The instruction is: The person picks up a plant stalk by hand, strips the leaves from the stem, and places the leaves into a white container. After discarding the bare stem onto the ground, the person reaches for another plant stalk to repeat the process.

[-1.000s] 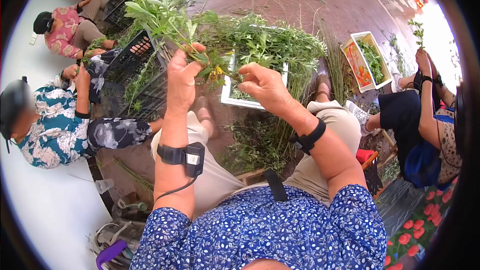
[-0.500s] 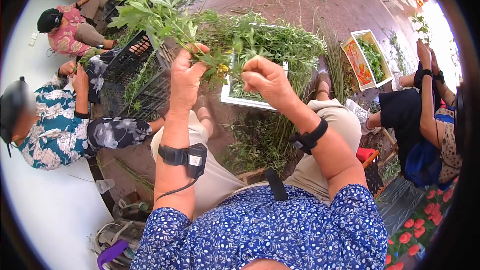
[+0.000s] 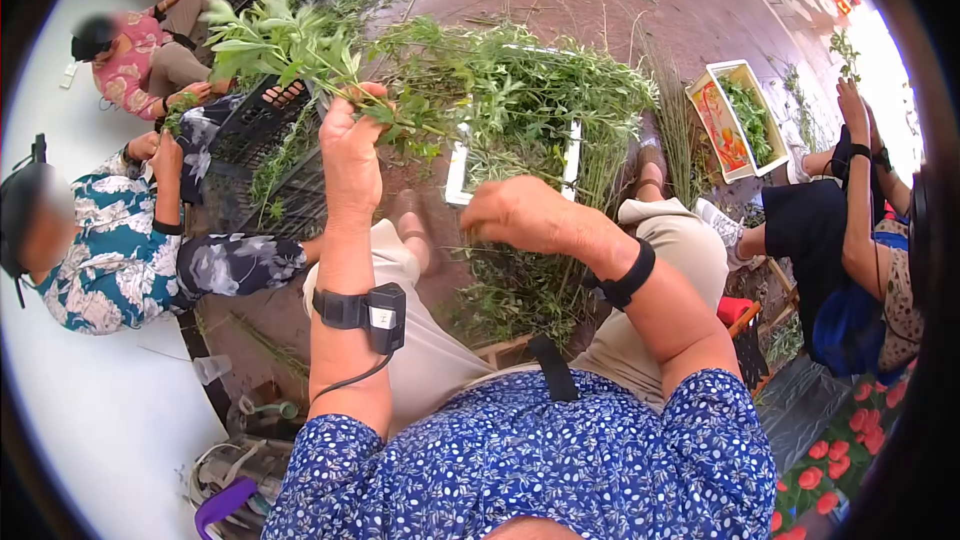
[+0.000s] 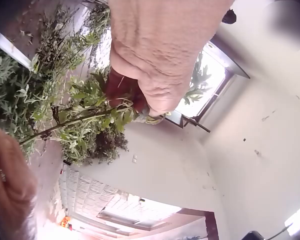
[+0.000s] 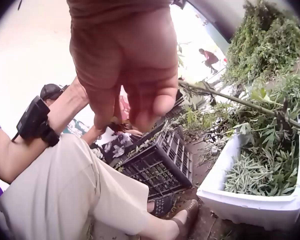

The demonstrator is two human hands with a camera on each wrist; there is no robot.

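The left hand (image 3: pixel 352 155) is just to the left of the white box (image 5: pixel 250 199), and it is pinching a leafy stem (image 4: pixel 72 121). The thumb and fingers have it partway along. The bushy green top pokes out past the hand, away from the white box, and the thinner end sticks out the other way, toward the box. The right hand (image 3: pixel 530 215) is by the near edge of the white box, its fingers loosely bent, grasping nothing that I can see.

The stem is thin and a bit crooked. Its leaves are soft and flat, with pointy, cut-up edges. The white box has smooth, straight sides and is heaped with feathery cut greens (image 5: pixel 262 172). To its left is a black crate (image 5: pixel 165 162) of hard plastic, full of slots. To its right are long, skinny stalks (image 3: pixel 672 110), then a pale box (image 3: pixel 716 130) with a bright red picture on its side.
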